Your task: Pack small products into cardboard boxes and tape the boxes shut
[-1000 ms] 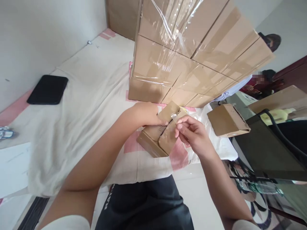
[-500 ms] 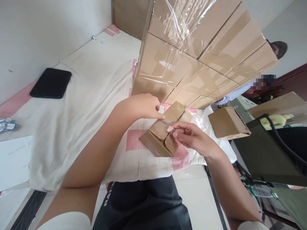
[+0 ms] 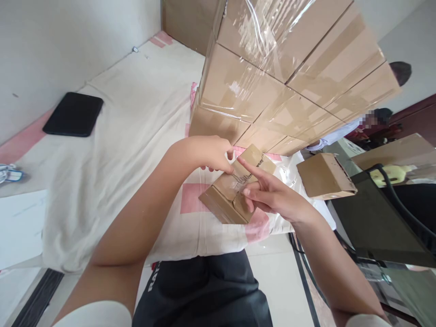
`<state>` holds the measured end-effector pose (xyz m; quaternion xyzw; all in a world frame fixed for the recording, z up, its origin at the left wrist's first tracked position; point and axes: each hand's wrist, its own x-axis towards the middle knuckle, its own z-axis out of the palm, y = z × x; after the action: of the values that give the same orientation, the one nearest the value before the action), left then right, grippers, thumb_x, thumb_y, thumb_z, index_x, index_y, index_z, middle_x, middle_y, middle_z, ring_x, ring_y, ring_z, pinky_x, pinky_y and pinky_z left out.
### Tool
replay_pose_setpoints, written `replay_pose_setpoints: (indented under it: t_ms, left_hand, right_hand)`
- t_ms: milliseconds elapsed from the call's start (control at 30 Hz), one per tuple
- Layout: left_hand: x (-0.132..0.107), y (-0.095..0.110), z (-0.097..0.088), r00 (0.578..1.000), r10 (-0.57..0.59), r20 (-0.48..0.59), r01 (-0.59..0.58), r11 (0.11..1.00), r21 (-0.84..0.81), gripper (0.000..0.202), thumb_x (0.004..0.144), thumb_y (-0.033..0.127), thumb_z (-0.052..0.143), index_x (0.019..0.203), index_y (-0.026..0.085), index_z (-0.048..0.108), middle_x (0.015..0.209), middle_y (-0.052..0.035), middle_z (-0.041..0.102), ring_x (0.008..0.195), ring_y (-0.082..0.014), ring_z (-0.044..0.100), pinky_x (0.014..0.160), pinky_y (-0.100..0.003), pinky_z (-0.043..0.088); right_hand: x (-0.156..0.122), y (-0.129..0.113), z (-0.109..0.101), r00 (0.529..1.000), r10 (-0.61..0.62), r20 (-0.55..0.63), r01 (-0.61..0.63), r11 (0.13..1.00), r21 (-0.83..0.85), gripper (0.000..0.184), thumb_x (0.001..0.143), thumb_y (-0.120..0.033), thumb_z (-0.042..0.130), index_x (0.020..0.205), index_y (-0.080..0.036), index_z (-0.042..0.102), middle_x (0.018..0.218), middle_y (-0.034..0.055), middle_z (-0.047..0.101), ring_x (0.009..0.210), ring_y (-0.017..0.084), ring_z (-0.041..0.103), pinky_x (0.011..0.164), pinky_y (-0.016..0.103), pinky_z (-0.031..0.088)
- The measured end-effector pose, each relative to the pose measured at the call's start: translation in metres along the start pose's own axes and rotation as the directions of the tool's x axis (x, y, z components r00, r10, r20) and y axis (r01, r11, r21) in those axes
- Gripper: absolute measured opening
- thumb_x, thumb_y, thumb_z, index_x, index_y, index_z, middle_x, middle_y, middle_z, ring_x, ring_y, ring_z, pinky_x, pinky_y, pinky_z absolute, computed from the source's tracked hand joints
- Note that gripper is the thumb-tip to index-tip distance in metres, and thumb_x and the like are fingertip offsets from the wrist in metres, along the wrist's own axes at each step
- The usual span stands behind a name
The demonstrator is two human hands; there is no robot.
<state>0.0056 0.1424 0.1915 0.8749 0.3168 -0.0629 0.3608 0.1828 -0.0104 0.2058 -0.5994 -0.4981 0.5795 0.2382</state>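
Note:
A small brown cardboard box [image 3: 223, 193] lies tilted in view on the cloth-covered table, its top flaps meeting at a ragged seam with clear tape over it. My left hand [image 3: 214, 152] is bent over the box's far left side, thumb on the top, its other fingers partly hidden; it steadies the box. Over the near right part of the top is my right hand [image 3: 269, 193]. Its index finger points out above the tape, while thumb and curled fingers sit by the flap edge. Nothing shows in that hand.
A tall stack of taped cartons [image 3: 252, 86] stands just behind the box. Another open carton [image 3: 322, 177] is at right, near a dark chair [image 3: 378, 218]. A black tablet-like slab [image 3: 73, 114] lies at left. A person's sleeve [image 3: 335, 135] shows beyond the stack.
My right index finger has straightened and lifted away from the thumb, reaching across the box top. My left hand stays on the box with its fingers slightly shifted. The view has moved slightly.

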Motion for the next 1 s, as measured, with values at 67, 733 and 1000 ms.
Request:
replay_pose_setpoints:
  t_ms: [67, 733, 1000]
  left_hand:
    - [0.000, 0.001, 0.000, 0.999, 0.014, 0.033, -0.013, 0.999, -0.035, 0.068, 0.073, 0.052, 0.066, 0.137, 0.031, 0.065, 0.093, -0.0064, 0.077, 0.077, -0.0261, 0.071, 0.067, -0.035, 0.051]
    - [0.016, -0.017, 0.005, 0.986, 0.115, 0.117, -0.097, 0.984, -0.150, 0.096, 0.072, 0.061, 0.067, 0.160, 0.038, 0.038, 0.132, -0.0083, 0.071, 0.093, -0.0263, 0.072, 0.068, -0.030, 0.057]
    - [0.016, -0.013, 0.007, 0.988, 0.118, 0.102, -0.105, 0.987, -0.123, 0.083, 0.073, 0.059, 0.064, 0.152, 0.036, 0.049, 0.128, -0.0088, 0.072, 0.093, -0.0268, 0.072, 0.066, -0.029, 0.055]
  right_hand:
    - [0.003, -0.003, 0.002, 1.000, 0.023, 0.000, -0.023, 1.000, 0.011, 0.093, 0.095, -0.027, 0.064, 0.169, -0.024, 0.009, 0.062, -0.0055, 0.066, 0.042, 0.007, 0.034, 0.042, 0.019, 0.023]
    - [0.010, -0.016, 0.017, 0.945, 0.281, -0.167, -0.279, 0.960, 0.034, 0.090, 0.093, -0.017, 0.057, 0.169, -0.020, 0.010, 0.053, -0.0022, 0.066, 0.034, 0.009, 0.035, 0.036, 0.017, 0.024]
    - [0.007, -0.012, 0.017, 0.942, 0.288, -0.172, -0.281, 0.957, 0.067, 0.093, 0.092, -0.017, 0.060, 0.170, -0.025, 0.010, 0.050, -0.0055, 0.062, 0.033, 0.008, 0.033, 0.037, 0.017, 0.023]
